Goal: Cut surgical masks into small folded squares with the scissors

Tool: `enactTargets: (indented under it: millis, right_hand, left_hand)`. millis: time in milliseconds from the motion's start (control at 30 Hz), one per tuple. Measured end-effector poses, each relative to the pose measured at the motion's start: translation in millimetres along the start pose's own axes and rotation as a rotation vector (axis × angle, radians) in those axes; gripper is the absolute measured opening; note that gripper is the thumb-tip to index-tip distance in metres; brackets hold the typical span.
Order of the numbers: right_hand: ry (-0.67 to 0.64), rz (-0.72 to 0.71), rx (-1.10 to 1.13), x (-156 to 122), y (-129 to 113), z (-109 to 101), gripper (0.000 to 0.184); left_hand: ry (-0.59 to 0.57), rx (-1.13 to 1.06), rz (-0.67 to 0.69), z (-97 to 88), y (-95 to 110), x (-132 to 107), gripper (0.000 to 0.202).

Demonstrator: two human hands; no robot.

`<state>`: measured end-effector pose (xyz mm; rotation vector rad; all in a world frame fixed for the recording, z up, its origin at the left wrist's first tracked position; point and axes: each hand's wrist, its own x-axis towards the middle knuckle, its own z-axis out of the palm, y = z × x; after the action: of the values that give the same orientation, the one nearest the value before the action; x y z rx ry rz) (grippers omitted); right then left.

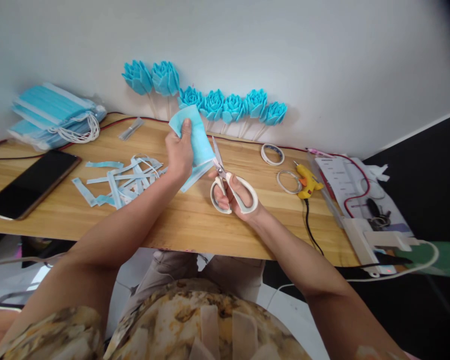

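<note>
My left hand (180,150) pinches a blue face mask (199,139) with the thumb on its front, holding it above the table. In my right hand (238,195) are white-handled scissors (243,192), fingers through the loops. Their blades are parted and point up at the mask's lower right edge. A cut strip (196,176) hangs or lies just under the mask; I cannot tell whether it is still joined. Left of my left hand, several cut mask strips (114,187) lie in a loose pile on the wood.
Blue flowers on sticks (214,104) lean along the wall. Stacked masks (52,112) and a phone (32,182) occupy the left. Tape rolls (272,154), a yellow glue gun (306,181) and a power strip (363,247) are at right; cables run along the back.
</note>
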<state>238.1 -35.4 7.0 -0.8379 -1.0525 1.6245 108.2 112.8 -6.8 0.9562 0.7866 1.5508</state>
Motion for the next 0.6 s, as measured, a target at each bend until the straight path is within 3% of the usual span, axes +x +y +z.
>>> enactTargets:
  millis: [100,600]
  right_hand:
    - [0.005,0.006,-0.013,0,1,-1,0.065]
    - [0.013,-0.006,-0.033,0,4,-3,0.06]
  left_hand:
    - [0.08,0.0,0.008,1.1,2,-1,0.051]
    - [0.168,0.021,-0.052,7.5,16,-8,0.047]
